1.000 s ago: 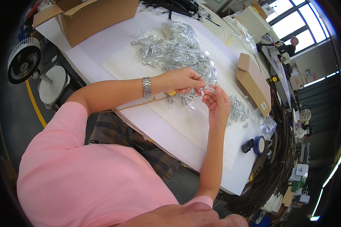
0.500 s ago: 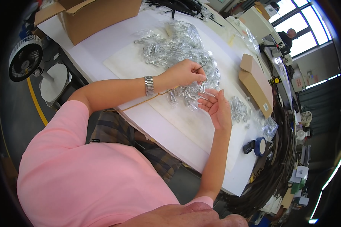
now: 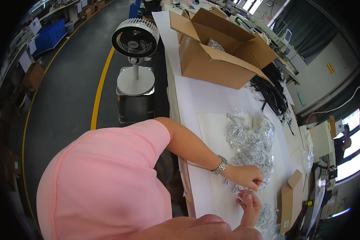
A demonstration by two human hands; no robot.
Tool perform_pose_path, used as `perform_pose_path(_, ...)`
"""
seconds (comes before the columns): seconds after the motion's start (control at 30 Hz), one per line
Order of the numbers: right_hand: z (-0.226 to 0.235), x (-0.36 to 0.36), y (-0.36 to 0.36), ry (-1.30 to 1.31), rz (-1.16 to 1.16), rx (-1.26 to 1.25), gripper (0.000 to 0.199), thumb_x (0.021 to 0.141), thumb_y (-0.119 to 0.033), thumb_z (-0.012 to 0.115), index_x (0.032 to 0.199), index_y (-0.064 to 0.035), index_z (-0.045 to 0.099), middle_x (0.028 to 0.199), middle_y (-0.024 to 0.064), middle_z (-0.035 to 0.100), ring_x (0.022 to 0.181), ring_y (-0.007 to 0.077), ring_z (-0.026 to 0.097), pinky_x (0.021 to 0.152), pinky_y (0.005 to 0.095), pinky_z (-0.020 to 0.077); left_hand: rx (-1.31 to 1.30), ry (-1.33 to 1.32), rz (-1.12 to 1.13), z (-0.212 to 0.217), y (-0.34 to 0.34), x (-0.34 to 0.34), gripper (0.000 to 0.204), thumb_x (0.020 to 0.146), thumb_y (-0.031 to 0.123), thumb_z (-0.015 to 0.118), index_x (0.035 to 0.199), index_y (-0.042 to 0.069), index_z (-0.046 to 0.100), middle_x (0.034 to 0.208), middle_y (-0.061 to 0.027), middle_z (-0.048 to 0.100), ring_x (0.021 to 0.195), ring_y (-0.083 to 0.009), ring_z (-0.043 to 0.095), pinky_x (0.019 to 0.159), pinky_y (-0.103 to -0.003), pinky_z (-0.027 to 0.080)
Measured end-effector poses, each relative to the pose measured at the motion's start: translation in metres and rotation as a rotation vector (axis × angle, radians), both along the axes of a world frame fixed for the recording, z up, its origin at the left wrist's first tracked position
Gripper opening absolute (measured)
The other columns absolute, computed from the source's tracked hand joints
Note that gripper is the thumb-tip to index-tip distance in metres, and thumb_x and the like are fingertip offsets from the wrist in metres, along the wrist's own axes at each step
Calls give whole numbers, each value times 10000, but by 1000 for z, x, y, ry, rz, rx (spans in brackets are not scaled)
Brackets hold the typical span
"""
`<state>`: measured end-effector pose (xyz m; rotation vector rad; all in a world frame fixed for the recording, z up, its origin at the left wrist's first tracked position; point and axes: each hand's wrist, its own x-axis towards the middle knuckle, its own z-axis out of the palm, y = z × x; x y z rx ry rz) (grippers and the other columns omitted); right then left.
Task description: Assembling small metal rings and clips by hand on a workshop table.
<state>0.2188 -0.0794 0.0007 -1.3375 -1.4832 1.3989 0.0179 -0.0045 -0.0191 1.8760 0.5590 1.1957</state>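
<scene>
My left hand (image 3: pixel 245 177), with a metal-band watch (image 3: pixel 221 165) at its wrist, is closed in a pinch. A thin dark piece, like a stiff cord end, sticks out from its fingers. Right below it is my right hand (image 3: pixel 251 208), its fingers curled together close under the left fingertips; what they hold is too small and partly hidden. Beside and beyond both hands lies a heap of silvery snap hooks (image 3: pixel 246 140) in clear plastic. A thin yellow-brown cord (image 3: pixel 196 164) runs along beneath my left forearm.
An open cardboard box (image 3: pixel 212 64) stands at the table's far end, black cords (image 3: pixel 274 90) beside it. A long cardboard piece (image 3: pixel 288 202) lies at the right, near more bagged metal parts (image 3: pixel 265 218). A white fan (image 3: pixel 135 42) stands left of the table (image 3: pixel 196 94).
The view has swung to the left, bringing the fan and box into fuller sight. My right fingers, spread before, have curled in close to my left hand. The hanging snap hook no longer shows.
</scene>
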Motion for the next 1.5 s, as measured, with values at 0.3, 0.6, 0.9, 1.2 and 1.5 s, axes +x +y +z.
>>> perform_pose_path(0.3, -1, -1, 8, 101, -61, 65, 136, 1018, -166, 655, 983, -38, 683, 887, 44, 708, 841, 110, 668, 873, 322, 539, -62, 98, -193, 1, 9, -7, 307, 860, 245, 705, 703, -5, 621, 613, -115, 626, 562, -228, 612, 556, -399, 463)
perform_pose_path(0.6, 3, -9, 6, -26, 33, 46, 164, 1028, -173, 607, 963, -27, 647, 874, 114, 733, 847, 211, 710, 859, 373, 574, 480, 254, 79, -2, 5, -13, 319, 892, 276, 706, 731, 24, 594, 643, -150, 622, 638, -390, 620, 579, -484, 469)
perform_pose_path(0.9, -3, 20, 16, 189, 182, -185, 187, 1047, -189, 570, 963, -28, 613, 924, 163, 725, 954, 301, 726, 859, 441, 594, 171, 50, -118, -1, 1, -8, 259, 898, 241, 710, 811, 21, 605, 671, -147, 616, 635, -332, 629, 589, -445, 468)
perform_pose_path(1.2, -17, 31, 31, 53, 286, -97, 229, 1071, -235, 577, 1096, -18, 647, 982, 152, 736, 844, 177, 694, 796, 331, 562, 462, 277, -85, -8, 5, -8, 318, 907, 290, 692, 748, 27, 608, 643, -151, 603, 647, -348, 629, 587, -457, 464)
perform_pose_path(1.5, -14, 40, 39, -134, 270, -157, 232, 1064, -303, 608, 1063, -76, 654, 885, 86, 746, 680, 96, 624, 649, 244, 508, 242, 7, -63, -5, 1, -3, 222, 917, 207, 701, 809, 24, 634, 693, -112, 659, 630, -299, 639, 596, -434, 481)
